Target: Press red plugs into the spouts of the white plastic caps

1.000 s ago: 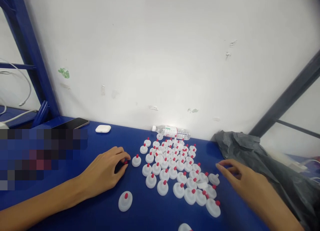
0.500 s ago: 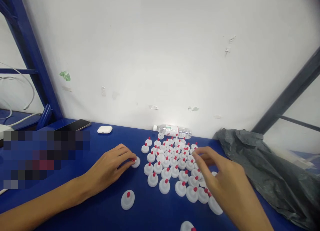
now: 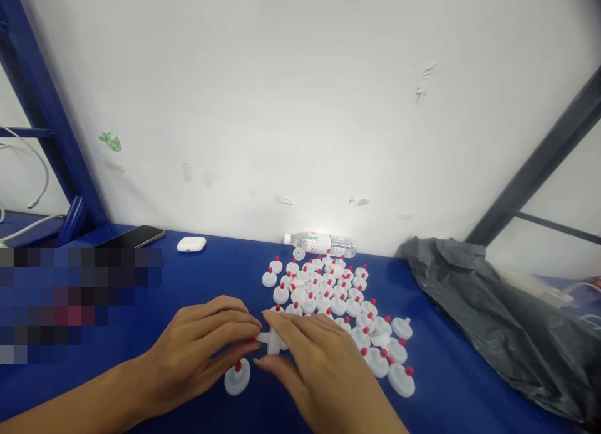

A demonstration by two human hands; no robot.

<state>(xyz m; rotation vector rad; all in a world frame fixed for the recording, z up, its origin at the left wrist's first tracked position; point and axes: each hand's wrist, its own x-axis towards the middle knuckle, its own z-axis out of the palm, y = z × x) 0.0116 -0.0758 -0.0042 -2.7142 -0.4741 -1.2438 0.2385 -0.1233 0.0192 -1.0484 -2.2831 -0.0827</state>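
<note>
My left hand point(image 3: 211, 343) and my right hand point(image 3: 319, 359) meet over the table, both closed on one white plastic nozzle lid point(image 3: 274, 342). Its disc stands on edge between my right thumb and fingers, while my left fingertips pinch the narrow spout end, where a bit of red shows. Just below my left fingertips lies another round lid with a red tip point(image 3: 237, 377). Beyond and beside my right hand spreads a group of several such red-tipped lids point(image 3: 313, 288), partly covered by that hand. One white lid point(image 3: 402, 326) at the group's right shows a bare spout.
Against the wall lies a clear plastic bottle point(image 3: 323, 243). A white earbud case point(image 3: 191, 244) and a dark phone point(image 3: 136, 237) rest at the back left. A dark grey plastic bag point(image 3: 483, 321) covers the right side of the blue table point(image 3: 225, 265).
My right hand has moved left from the lid group and now grips the lid's disc. My left hand has shifted slightly nearer with the lid. The view has shifted a little.
</note>
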